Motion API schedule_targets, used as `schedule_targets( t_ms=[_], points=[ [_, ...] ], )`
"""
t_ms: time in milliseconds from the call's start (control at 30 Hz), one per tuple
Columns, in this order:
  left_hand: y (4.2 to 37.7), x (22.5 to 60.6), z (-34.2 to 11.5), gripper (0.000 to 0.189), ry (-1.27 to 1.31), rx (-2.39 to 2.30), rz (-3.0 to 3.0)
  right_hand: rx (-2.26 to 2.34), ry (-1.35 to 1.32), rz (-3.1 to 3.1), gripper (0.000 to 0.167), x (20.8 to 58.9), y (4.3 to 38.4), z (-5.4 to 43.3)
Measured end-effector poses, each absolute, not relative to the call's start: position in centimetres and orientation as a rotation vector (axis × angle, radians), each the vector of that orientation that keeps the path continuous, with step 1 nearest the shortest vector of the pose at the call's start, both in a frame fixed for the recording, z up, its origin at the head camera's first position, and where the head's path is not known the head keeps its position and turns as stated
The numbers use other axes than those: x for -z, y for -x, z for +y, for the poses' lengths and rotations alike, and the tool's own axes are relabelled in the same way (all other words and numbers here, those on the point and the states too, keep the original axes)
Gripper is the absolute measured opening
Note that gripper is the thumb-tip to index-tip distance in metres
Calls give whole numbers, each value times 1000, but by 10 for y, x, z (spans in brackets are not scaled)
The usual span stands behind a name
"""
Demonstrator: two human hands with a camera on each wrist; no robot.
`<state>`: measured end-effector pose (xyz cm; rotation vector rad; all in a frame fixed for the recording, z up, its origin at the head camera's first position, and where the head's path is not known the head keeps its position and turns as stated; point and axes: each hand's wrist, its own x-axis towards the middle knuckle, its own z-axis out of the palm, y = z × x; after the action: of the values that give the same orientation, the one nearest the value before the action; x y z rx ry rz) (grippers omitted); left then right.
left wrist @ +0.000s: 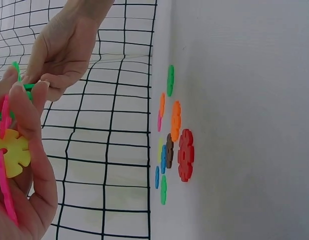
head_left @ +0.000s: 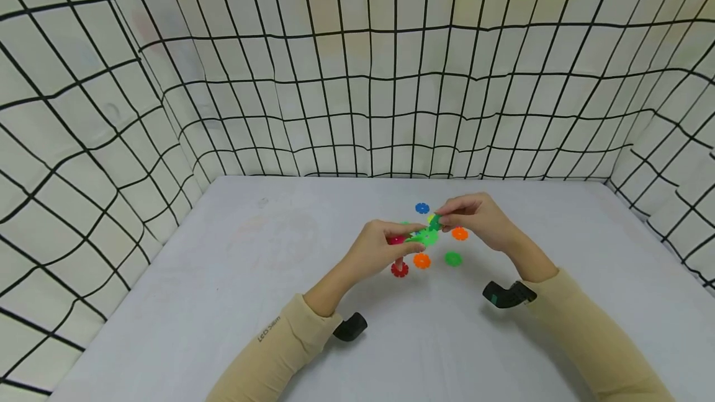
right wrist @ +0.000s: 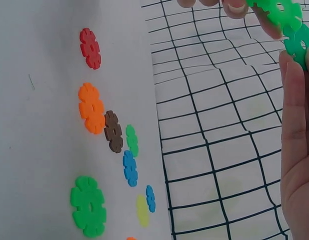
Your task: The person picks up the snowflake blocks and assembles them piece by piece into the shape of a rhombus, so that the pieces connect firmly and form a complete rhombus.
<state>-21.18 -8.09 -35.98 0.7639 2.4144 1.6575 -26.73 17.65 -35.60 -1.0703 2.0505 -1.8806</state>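
My left hand point(head_left: 373, 252) grips a small assembly of notched plastic flower discs above the table. In the left wrist view, a yellow disc point(left wrist: 17, 155) is slotted with pink discs point(left wrist: 6, 190) inside that hand. A light green disc point(right wrist: 282, 14) sticks out past its fingertips. My right hand point(head_left: 481, 221) pinches a darker green disc point(right wrist: 298, 46) between thumb and fingers, its edge against the light green one. The two hands are close together, fingertips facing each other.
Loose discs lie on the white table point(head_left: 268, 278) under and around the hands: red point(head_left: 400, 270), orange point(head_left: 422, 261), green point(head_left: 454, 259), blue point(head_left: 422, 208), brown point(right wrist: 113, 132) and yellow point(right wrist: 142, 210). Black netting point(head_left: 391, 79) rises beyond the table's back and sides.
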Motion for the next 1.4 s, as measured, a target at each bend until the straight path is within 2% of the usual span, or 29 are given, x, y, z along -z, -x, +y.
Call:
schedule_targets(
  t_ms=[100,333,700,967,1167,1400],
  points=[
    [211,360,-81,44,-763,-1651,2387,1906,1064,2039,37,359,265,176],
    [211,359,-82,43,-782,-1670,2313,2006,1076,1919,23,365,262,171],
    [211,361,-81,44,-732,-1656,2317,1987,1029,1939,28,371,262,171],
    [212,363,-77,41,-651,-1695,2376,1928,980,1997,40,370,267,173],
    [215,366,-77,41,-633,-1690,2384,1862,918,2078,25,371,268,178],
    [215,366,-77,41,-596,-1656,2434,1780,835,2228,26,366,266,188]
  ],
)
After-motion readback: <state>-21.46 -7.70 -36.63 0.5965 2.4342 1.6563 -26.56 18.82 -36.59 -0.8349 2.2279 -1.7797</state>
